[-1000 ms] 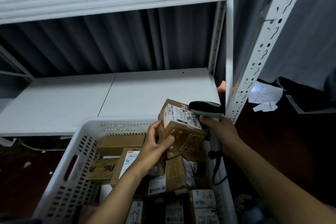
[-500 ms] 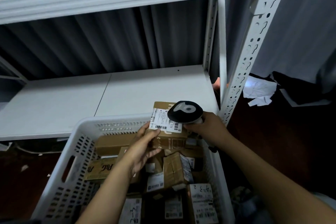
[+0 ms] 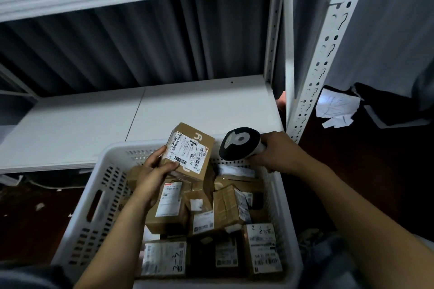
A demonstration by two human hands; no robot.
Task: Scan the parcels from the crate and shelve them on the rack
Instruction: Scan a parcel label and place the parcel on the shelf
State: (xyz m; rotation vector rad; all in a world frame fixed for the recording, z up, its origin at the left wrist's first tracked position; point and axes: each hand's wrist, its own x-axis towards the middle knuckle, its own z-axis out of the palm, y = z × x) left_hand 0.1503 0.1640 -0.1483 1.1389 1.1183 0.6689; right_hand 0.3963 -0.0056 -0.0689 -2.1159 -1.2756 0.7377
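Rack (image 3: 211,110) behind, left hand (image 3: 152,176) curled round parcel (image 3: 190,148) — tilted

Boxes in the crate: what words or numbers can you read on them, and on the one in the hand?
"S07 P802": label on the held box, printed sideways; the rest is too small.
"2": handwritten on the front right box.
Other labels in the crate: too blurred to read.
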